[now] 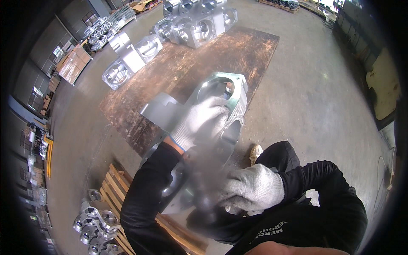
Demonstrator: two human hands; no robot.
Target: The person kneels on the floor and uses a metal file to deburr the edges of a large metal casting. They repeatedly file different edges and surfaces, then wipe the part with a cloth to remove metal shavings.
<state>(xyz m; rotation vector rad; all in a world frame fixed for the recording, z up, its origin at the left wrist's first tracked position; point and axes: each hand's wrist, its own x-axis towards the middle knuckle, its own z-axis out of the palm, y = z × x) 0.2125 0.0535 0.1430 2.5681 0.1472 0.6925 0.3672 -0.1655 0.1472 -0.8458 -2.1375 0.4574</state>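
A large silver metal casting (239, 95) with a wide round opening lies at the near end of the brown board. My left hand (204, 119), in a white knitted glove, lies on the casting with its fingers curled over the rim of the opening. Nearer my body, my right hand (255, 187), gloved as well, is closed. A dark blurred smear beside its fingers hides what it holds. A small bit of metal shows under the fingers, too little to name. The casting's lower part is partly hidden by my left arm and the blur.
Several similar castings (199, 32) stand at the board's far edge, with more castings (127, 55) at its left. The worn brown board (250, 46) carries them. Low on the left, a wooden pallet (114, 180) stands beside piled castings (95, 225). A wrapped carton stack (75, 63) is farther off.
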